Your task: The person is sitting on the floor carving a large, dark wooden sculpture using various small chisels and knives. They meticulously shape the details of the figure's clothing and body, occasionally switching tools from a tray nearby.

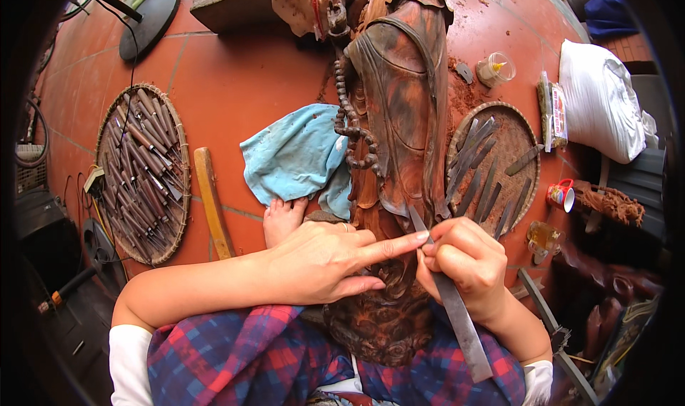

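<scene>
A dark reddish-brown carved wooden statue (pixel 410 113) lies lengthwise before me, its knobbly base (pixel 382 320) resting by my lap. My right hand (pixel 467 263) pinches a flat, tapered steel file (pixel 460 324); its narrow tip points away from me, onto the lower part of the carving. The broad end slants down toward my right thigh. My left hand (pixel 321 260) reaches across the base with its index finger stretched out, the fingertip touching the file near its tip. Its thumb is apart, and the other fingers are partly curled and hidden.
To the left, a round basket (pixel 185 199) holds many wooden-handled carving tools beside a wooden mallet (pixel 212 199). A light-blue cloth (pixel 292 149) lies by my foot (pixel 282 220). On the right are a basket (pixel 531 131) of flat files, a jar (pixel 495 69), a red mug (pixel 561 195) and a white sack (pixel 596 99).
</scene>
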A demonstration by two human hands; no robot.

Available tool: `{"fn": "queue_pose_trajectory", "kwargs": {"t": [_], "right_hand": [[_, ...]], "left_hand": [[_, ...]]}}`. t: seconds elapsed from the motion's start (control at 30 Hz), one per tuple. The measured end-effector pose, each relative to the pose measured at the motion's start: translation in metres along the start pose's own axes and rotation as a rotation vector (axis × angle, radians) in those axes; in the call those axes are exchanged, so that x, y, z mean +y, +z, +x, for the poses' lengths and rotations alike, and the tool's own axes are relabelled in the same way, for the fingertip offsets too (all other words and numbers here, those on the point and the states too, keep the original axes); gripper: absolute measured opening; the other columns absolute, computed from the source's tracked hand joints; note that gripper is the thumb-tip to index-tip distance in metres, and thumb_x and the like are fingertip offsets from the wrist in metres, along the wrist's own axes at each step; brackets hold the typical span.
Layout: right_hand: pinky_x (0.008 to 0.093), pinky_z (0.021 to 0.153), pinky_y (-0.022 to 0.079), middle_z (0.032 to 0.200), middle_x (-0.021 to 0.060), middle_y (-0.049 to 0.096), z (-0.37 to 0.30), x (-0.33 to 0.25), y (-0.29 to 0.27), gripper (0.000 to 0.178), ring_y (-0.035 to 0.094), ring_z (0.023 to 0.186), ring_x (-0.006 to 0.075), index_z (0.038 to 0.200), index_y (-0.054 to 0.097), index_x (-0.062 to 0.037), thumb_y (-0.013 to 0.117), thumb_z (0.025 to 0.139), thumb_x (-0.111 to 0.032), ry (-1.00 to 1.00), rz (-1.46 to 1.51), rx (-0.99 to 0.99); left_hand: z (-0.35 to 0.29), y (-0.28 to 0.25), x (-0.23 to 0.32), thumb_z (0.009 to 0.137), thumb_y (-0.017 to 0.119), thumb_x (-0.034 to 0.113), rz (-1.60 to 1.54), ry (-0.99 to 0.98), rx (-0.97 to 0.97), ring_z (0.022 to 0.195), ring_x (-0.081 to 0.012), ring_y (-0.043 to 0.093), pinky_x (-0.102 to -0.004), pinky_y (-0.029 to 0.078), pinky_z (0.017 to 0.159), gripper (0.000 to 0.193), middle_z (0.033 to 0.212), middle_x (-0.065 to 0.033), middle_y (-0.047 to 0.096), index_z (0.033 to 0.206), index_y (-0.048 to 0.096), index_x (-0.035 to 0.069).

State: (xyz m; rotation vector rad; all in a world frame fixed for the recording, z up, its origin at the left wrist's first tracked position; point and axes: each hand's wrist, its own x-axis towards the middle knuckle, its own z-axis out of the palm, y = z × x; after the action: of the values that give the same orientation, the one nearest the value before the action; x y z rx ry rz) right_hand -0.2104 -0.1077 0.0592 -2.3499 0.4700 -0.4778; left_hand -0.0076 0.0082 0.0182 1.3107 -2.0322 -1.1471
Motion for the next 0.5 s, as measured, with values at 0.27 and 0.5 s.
{"fn": "queue_pose_trajectory", "kwargs": {"t": [0.27, 0.5], "right_hand": [[0.0311, 0.062, 0.052, 0.075, 0.0088, 0.059, -0.029, -0.010, -0.076, 0.028, 0.066, 0.073, 0.0225, 0.065, 0.056, -0.0045, 0.083, 0.063, 0.004, 0.335, 0.055, 0.198], [0.0239, 0.067, 0.053, 0.080, 0.0066, 0.063, -0.123, 0.080, -0.107, 0.019, 0.062, 0.075, 0.0134, 0.082, 0.063, -0.0021, 0.080, 0.075, 0.002, 0.782, 0.417, 0.374]], "left_hand": [[-0.028, -0.016, -0.007, 0.090, 0.067, 0.026, -0.099, 0.012, 0.007, 0.077, -0.0294, 0.064, -0.0396, 0.050, 0.071, 0.074, 0.092, -0.0098, 0.064, 0.155, 0.033, 0.016], [-0.078, -0.022, -0.031, 0.090, 0.069, 0.023, -0.146, -0.365, -0.009, 0.085, -0.0276, 0.068, -0.0377, 0.055, 0.073, 0.049, 0.098, -0.0112, 0.070, 0.135, 0.058, 0.010]]}}
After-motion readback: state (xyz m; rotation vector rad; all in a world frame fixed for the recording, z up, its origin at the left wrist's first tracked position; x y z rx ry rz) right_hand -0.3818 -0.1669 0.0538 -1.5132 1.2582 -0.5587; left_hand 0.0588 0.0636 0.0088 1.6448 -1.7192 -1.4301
